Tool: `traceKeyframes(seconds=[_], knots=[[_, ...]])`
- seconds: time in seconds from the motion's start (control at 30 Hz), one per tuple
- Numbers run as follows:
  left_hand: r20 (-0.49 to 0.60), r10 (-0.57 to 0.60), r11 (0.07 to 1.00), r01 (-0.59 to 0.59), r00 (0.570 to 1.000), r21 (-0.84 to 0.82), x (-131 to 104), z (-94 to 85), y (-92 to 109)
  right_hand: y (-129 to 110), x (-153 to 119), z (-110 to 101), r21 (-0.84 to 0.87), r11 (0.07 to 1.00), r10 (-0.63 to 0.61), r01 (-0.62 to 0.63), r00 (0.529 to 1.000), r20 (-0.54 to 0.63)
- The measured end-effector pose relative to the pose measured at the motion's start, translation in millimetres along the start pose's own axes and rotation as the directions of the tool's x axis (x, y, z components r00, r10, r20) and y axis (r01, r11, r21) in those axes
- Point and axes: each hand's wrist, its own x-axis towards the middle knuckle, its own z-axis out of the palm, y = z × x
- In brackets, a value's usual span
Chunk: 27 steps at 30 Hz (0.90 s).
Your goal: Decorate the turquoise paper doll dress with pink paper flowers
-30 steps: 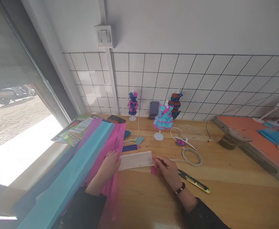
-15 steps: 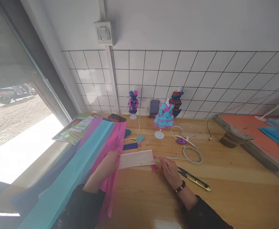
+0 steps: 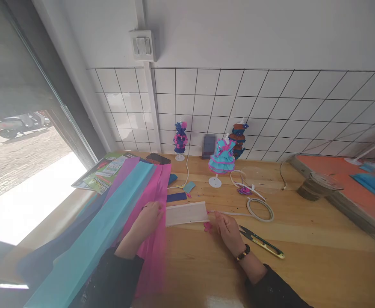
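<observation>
My left hand (image 3: 147, 223), fingers bent and closed, is at the edge of a pink crepe paper sheet (image 3: 155, 252) and appears to grip it. Its fingertips lie close to a white rectangular strip (image 3: 187, 213) on the table. Beyond that strip's other end, my right hand (image 3: 228, 233) has its fingers pressed together; whatever they pinch is too small to make out. By these fingertips are small pink flower-shaped pieces (image 3: 207, 226). A thin white tape runs from the tape roll (image 3: 272, 210) towards this hand. Black-and-yellow thread snips (image 3: 262, 242) lie to its right.
Blue (image 3: 110, 214) and purple paper lies on the left over printed packets (image 3: 105, 173). Behind stand small dress forms with a turquoise dress (image 3: 223, 158), a navy-and-pink dress (image 3: 181, 139) and a brown-and-navy dress (image 3: 238, 139). A lidded cup (image 3: 318, 187) stands on the right.
The pink paper's lower part has swung right and is blurred, its edge now covering the near end of the white strip. My right hand stays nearly still; the view has shifted slightly.
</observation>
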Motion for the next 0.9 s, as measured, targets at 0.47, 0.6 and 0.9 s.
traceKeyframes(seconds=[0.47, 0.6, 0.9], knots=[[-0.065, 0.002, 1.0, -0.001, 0.998, 0.005, 5, 7.7, -4, 8, -2, -2, 0.202, 0.979, 0.06, -0.037, 0.992, -0.108], [-0.061, -0.009, 1.0, 0.009, 0.998, -0.007, 7, 6.9, -1, 10, 1, -6, 0.299, 0.951, 0.144, -0.081, 0.97, -0.195], [-0.077, -0.11, 0.994, 0.107, 0.991, -0.036, 15, 13.3, 13, -3, -1, -4, 0.264, 0.957, 0.165, -0.124, 0.977, -0.139]])
